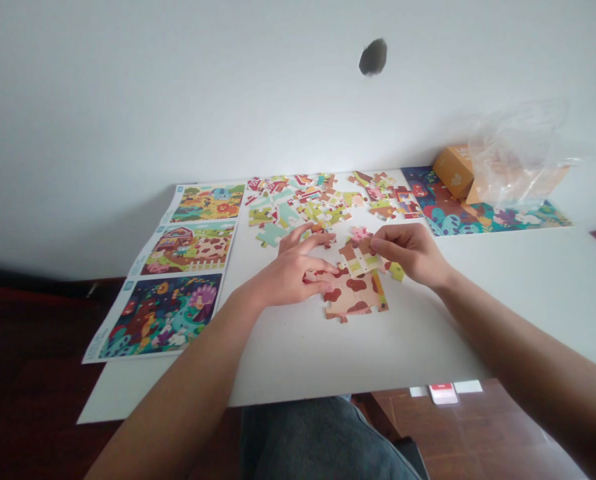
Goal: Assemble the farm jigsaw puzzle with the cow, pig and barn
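Note:
My right hand pinches a puzzle piece with brown, cream and green parts, held over the top of a joined section of cow-patterned puzzle. Fingers spread, my left hand lies at the left edge of that section, its fingertips near or touching the pieces. A pink puzzle piece is just beyond the held one. Behind both hands lie several loose pieces in green, red and pale blue. Part of the joined section's upper edge is hidden under the held piece.
On the left, a reference sheet with three pictures hangs slightly past the table edge. A finished dark forest puzzle lies at the back right, with an orange box and a clear plastic bag on it. A white wall borders the table.

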A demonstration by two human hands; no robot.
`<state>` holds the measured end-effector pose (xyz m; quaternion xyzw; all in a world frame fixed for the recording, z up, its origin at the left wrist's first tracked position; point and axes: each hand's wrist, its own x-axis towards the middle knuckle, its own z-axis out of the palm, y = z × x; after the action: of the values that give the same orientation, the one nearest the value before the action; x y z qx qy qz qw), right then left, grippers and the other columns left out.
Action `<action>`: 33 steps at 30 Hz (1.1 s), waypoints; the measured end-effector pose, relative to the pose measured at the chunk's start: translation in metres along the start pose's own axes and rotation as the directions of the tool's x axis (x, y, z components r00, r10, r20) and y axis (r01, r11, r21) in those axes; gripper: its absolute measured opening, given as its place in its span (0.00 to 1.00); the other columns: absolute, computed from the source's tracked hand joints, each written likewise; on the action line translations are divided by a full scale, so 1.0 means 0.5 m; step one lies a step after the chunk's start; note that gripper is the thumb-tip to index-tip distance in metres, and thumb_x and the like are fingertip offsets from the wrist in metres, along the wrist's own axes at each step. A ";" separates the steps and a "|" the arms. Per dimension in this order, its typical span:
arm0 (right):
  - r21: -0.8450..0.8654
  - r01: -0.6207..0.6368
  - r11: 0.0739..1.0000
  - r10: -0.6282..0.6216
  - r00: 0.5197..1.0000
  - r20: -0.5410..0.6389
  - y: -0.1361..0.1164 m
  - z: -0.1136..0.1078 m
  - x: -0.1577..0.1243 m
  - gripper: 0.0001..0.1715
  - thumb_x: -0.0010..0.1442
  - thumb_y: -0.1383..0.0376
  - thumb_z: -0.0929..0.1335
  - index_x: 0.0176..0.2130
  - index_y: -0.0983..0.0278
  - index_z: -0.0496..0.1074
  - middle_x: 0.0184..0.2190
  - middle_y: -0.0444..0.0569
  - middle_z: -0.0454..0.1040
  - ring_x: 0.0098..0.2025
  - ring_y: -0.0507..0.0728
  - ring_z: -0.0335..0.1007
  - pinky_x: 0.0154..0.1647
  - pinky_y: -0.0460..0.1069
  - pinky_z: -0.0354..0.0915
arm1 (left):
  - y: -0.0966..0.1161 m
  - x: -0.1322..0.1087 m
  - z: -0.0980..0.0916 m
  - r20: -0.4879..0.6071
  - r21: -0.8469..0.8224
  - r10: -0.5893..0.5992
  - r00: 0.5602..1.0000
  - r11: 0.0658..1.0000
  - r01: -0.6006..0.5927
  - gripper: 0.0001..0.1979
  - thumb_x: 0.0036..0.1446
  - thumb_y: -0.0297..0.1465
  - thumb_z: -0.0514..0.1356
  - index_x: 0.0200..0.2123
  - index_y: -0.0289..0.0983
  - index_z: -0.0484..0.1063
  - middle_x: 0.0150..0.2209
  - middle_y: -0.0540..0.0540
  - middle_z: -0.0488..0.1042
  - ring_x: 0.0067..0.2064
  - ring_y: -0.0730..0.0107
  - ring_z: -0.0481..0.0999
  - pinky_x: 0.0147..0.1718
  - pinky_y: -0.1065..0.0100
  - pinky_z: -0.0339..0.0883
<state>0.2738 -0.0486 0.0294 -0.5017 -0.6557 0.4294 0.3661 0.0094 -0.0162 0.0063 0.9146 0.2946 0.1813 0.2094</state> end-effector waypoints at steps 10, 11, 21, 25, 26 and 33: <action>-0.014 0.006 1.000 -0.003 0.988 0.156 0.003 0.028 -0.010 0.21 0.62 0.52 0.68 0.34 0.68 0.76 0.24 0.46 0.71 0.24 0.49 0.58 0.23 0.46 0.51 | 0.023 0.009 -0.009 -0.109 -0.330 -0.091 0.990 0.943 0.050 0.13 0.64 0.34 0.57 0.26 0.37 0.66 0.28 0.50 0.68 0.32 0.70 0.68 0.36 0.67 0.64; -0.020 0.013 1.000 -0.010 0.987 0.158 0.003 0.028 -0.010 0.20 0.62 0.52 0.69 0.36 0.68 0.76 0.24 0.46 0.72 0.24 0.49 0.59 0.23 0.46 0.51 | 0.025 0.009 -0.008 -0.099 -0.339 -0.085 0.991 0.940 0.046 0.13 0.63 0.34 0.58 0.26 0.37 0.66 0.28 0.50 0.68 0.31 0.71 0.68 0.35 0.67 0.64; -0.020 0.111 0.994 -0.096 0.923 0.372 -0.010 0.024 -0.015 0.25 0.59 0.66 0.70 0.55 0.65 0.66 0.30 0.44 0.77 0.24 0.47 0.60 0.24 0.43 0.56 | 0.022 0.016 0.012 -0.137 -0.369 -0.004 0.991 0.928 -0.047 0.14 0.65 0.36 0.58 0.28 0.37 0.74 0.28 0.47 0.75 0.34 0.68 0.72 0.39 0.66 0.66; -0.103 0.144 0.984 -0.073 0.862 0.502 -0.017 0.004 -0.016 0.28 0.59 0.67 0.68 0.59 0.62 0.67 0.29 0.43 0.77 0.24 0.48 0.66 0.25 0.43 0.59 | 0.018 0.015 0.011 -0.123 -0.223 0.069 0.990 0.970 -0.095 0.10 0.65 0.32 0.58 0.33 0.38 0.77 0.36 0.44 0.77 0.42 0.64 0.73 0.49 0.60 0.66; -0.120 0.127 0.985 -0.046 0.851 0.524 -0.018 -0.001 -0.016 0.28 0.59 0.68 0.68 0.58 0.62 0.68 0.28 0.42 0.76 0.24 0.48 0.68 0.25 0.43 0.60 | 0.017 0.015 0.011 -0.100 -0.188 0.090 0.991 0.976 -0.108 0.09 0.64 0.31 0.59 0.34 0.39 0.78 0.39 0.44 0.78 0.44 0.62 0.73 0.52 0.58 0.65; -0.280 -0.050 0.959 0.210 0.790 0.576 -0.023 -0.018 -0.027 0.04 0.56 0.67 0.68 0.31 0.63 0.74 0.21 0.43 0.76 0.21 0.52 0.72 0.20 0.44 0.60 | 0.014 0.005 0.013 0.077 -0.103 0.152 0.985 0.984 -0.144 0.09 0.57 0.27 0.64 0.41 0.43 0.80 0.54 0.46 0.75 0.66 0.51 0.59 0.66 0.47 0.52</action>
<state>0.2810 -0.0613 0.0427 -0.4263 -0.7499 0.5041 0.0429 0.0173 -0.0215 0.0047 0.9297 0.2073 0.1715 0.2516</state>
